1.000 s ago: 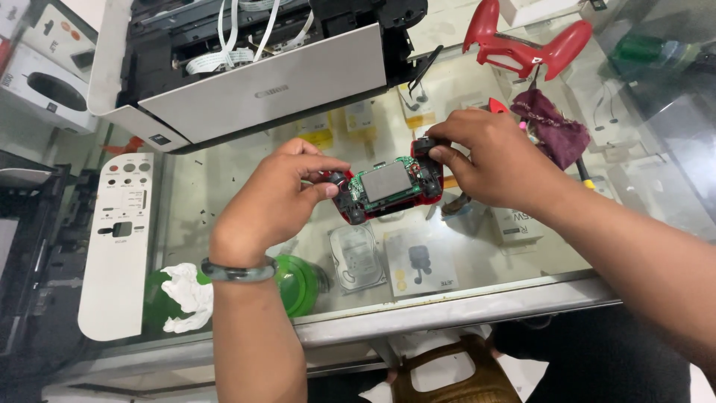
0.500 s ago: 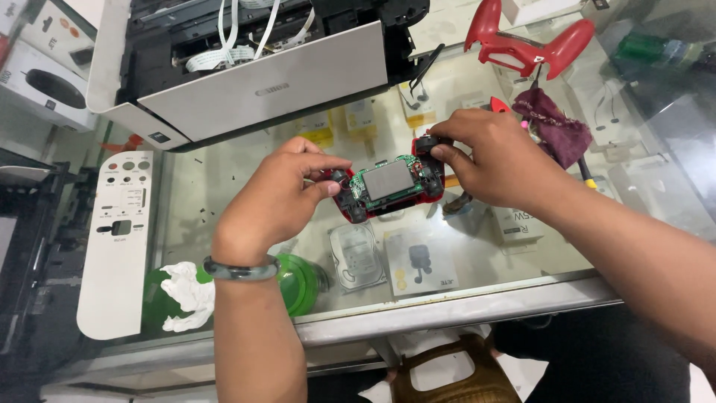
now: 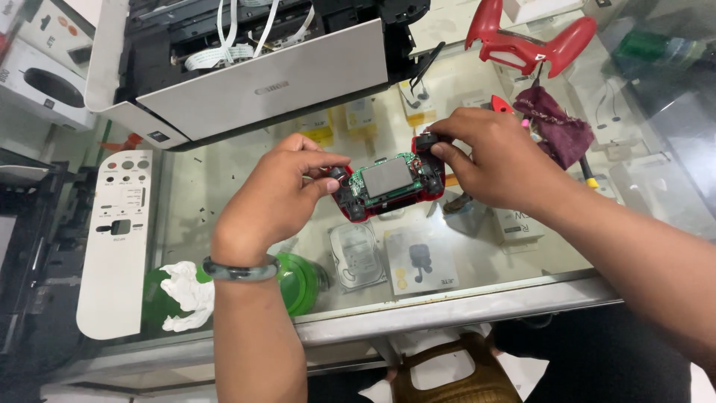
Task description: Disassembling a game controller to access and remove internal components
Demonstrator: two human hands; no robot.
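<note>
Your left hand [image 3: 276, 190] and right hand [image 3: 496, 160] together grip an opened red game controller [image 3: 389, 185], its green circuit board exposed, just above the glass bench [image 3: 224, 186]. A red controller shell [image 3: 526, 37] lies beyond your right hand; an opened printer [image 3: 246, 67] sits behind.

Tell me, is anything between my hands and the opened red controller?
No. Both hands already hold the controller above the glass counter: the left hand pinches its left end, the right hand grips its right end. Nothing visible lies between.
</note>
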